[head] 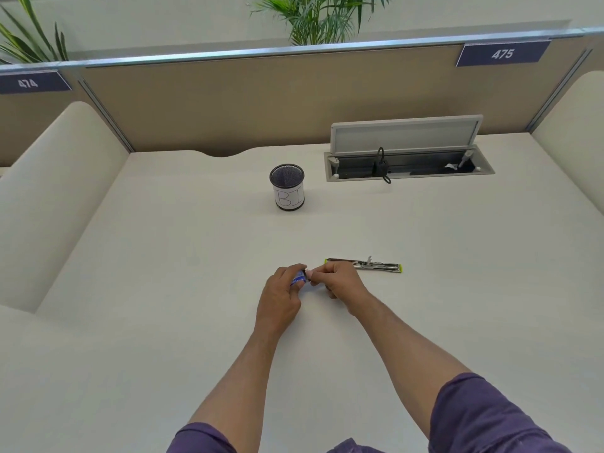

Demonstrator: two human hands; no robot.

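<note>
- The cup (287, 187) stands on the worktop (163, 256) near its far edge, left of the cable hatch (408, 165).
- The metal clip (364, 265) lies mid-worktop, just right of the right hand (336, 281).
- The small packet (299, 278) sits pinched between the left hand (281, 295) and the right hand.

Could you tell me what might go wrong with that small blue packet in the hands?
The small blue packet, gripped by the left hand and pinched by the right hand, might slip free and fall. The right hand might also nudge the long silver metal tool with green ends lying just beyond it.
</note>
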